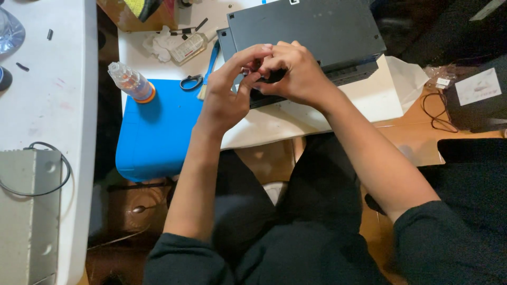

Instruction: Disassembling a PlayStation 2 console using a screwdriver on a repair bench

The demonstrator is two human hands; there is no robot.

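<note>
**Both hands closed on a small black part**

Dark sleeves led up to the left hand (224,97) and right hand (296,74), pinched together around a small black part (272,76), held just over the grey case's (311,37) front edge, likely to steady it. Scissors (191,82) lay nearby on the blue mat (153,132).

Front: the dark flat device (311,37) fills the table's far side and blocks the way past both hands
Left of hands: blue mat (153,126) lies mostly bare, open room
Mat's far edge: clear bottle with orange base (132,83), scissors (191,82) and brush (209,66) crowd it
Right: white paper (380,97) beside the device lies flat, passable
Far right: black cable loop (435,113) on the brown surface
</note>
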